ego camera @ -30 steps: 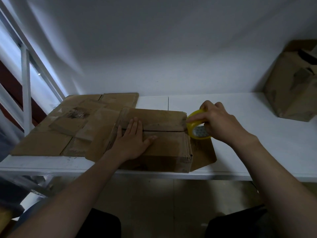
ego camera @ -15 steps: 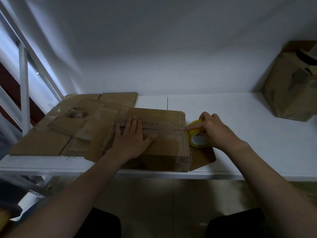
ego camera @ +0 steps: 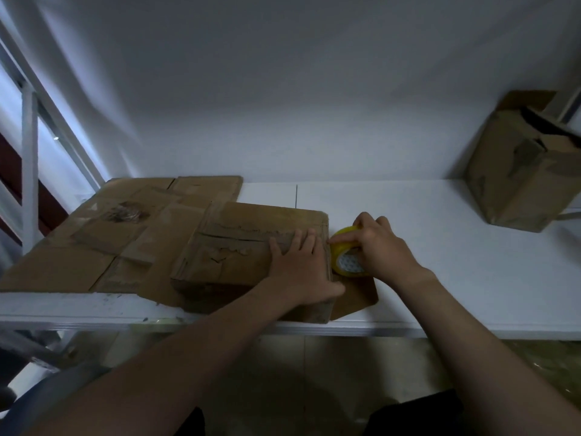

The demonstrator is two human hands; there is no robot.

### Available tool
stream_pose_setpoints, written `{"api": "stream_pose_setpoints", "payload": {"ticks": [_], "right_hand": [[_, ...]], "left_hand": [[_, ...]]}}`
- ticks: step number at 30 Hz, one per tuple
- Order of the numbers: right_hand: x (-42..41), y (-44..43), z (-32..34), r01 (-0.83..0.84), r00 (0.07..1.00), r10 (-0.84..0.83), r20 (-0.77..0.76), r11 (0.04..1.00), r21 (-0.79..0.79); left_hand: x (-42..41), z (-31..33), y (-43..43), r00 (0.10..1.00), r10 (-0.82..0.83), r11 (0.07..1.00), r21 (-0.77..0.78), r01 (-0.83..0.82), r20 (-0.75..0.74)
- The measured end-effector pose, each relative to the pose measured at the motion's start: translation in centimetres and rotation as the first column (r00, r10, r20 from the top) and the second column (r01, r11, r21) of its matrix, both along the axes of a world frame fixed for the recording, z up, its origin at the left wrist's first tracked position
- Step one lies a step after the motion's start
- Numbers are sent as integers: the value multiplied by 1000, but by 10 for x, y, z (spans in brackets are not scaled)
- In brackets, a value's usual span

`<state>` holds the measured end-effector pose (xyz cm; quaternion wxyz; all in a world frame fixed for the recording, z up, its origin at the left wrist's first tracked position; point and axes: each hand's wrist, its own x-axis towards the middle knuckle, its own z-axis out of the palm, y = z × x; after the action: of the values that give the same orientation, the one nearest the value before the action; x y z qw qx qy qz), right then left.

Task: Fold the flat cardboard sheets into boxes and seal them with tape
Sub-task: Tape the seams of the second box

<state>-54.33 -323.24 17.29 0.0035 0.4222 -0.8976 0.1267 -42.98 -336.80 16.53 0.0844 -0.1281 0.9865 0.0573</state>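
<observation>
As the seam gets taped, change: left hand [ego camera: 301,265] has slid from the middle of the box top to its right end, and now lies just beside the roll; right hand [ego camera: 382,250] has sunk with the roll against the box's right edge.
Meaning for task: judged, the strip has run the length of the seam and is about to be turned over the edge or torn off. The clear tape itself is too faint to confirm.
Left hand: flat, fingers straight, pressing down on the box top; grips nothing.
Right hand: fingers curled round the tape roll [ego camera: 345,262], holding it at the box's right edge.
Box [ego camera: 245,247]: folded, flaps closed, centre seam running left to right; stands at the near edge of the table, partly on the sheets.
Flat cardboard sheets [ego camera: 110,234]: spread to the left, still unfolded; one flap [ego camera: 358,294] pokes out under the box at right.
Table [ego camera: 456,253]: white, smooth.
Second box [ego camera: 518,171]: far right, worn, top open.
Room: dim, with a plain pale wall [ego camera: 283,89], a white metal frame [ego camera: 30,168] at left, and a tiled floor [ego camera: 314,357] below.
</observation>
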Motion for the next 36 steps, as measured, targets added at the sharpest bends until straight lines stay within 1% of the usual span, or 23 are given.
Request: {"api": "stream_pose_setpoints", "payload": {"ticks": [7,11,15,18,20,22,25,28,30,36], "right_hand": [[0,0,7,70,994,-72,-78,997,-31],[-1,-4,14,79,988,-94,-122,989,-127],[8,-11,20,15,988,-52,-148,970,-244],[19,-19,23,-9,994,-28,-103,938,-346],[30,-26,24,-14,998,-11,-68,933,-360],[48,-34,22,-19,1000,9,-30,939,-342],[79,-47,14,-34,996,56,68,955,-294],[100,-60,5,-79,978,130,166,956,-283],[107,-66,0,-99,969,154,191,958,-270],[118,-75,-8,-132,962,183,200,961,-245]], "left_hand": [[-10,8,-28,995,-101,989,-107,102,20],[-8,12,-52,996,-85,990,-117,84,-5],[8,12,-81,995,-85,987,-144,77,-47],[26,16,-101,993,-100,986,-141,90,-64],[41,20,-113,993,-102,988,-118,95,-59],[56,22,-125,994,-98,991,-93,94,-39],[73,18,-139,994,-111,990,-84,110,-11],[80,12,-149,991,-126,989,-83,121,-53],[83,10,-155,989,-130,989,-79,125,-71],[95,9,-169,988,-144,989,-41,142,-48]]}}
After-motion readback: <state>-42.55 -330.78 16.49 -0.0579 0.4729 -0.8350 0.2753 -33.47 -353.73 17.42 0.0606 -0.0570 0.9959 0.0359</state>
